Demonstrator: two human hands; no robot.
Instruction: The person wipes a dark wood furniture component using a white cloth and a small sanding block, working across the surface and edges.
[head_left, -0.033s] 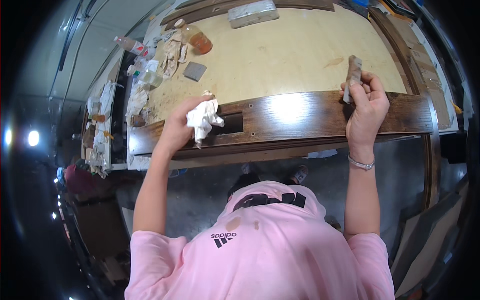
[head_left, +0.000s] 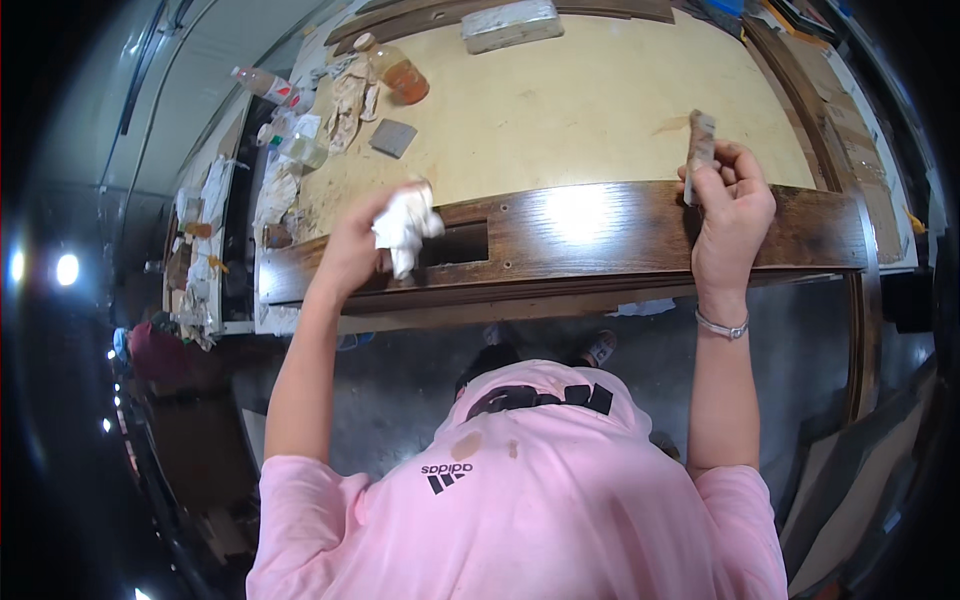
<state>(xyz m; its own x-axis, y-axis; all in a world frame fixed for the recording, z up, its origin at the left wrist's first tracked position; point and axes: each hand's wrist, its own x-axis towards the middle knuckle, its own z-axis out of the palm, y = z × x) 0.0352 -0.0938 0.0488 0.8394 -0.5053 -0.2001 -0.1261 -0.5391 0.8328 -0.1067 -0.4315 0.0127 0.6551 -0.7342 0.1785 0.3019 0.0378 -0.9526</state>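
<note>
A crumpled white rag point(head_left: 408, 230) is bunched in my left hand point(head_left: 352, 240), which is closed round it beside the rectangular cutout point(head_left: 462, 245) of a dark brown wooden board point(head_left: 620, 225). The board lies along the near edge of the table, glossy, with small round holes near the cutout. Over the board's right part, my right hand point(head_left: 733, 205) pinches a narrow, flat grey strip with brown stains point(head_left: 701, 140) between thumb and fingers. The strip points up and away from me; its exact kind cannot be made out.
On the pale tabletop point(head_left: 560, 120) stand a bottle of orange-brown liquid point(head_left: 402, 78), a grey square pad point(head_left: 392, 139), stained rags point(head_left: 348, 105) and a wrapped block point(head_left: 512, 26). More bottles point(head_left: 295, 148) lie at the left. A long dark board point(head_left: 800, 100) runs along the right side.
My left hand and the white rag blur and shift slightly, and the rag's hanging end is drawn up. My right hand tilts the strip a little to the left.
</note>
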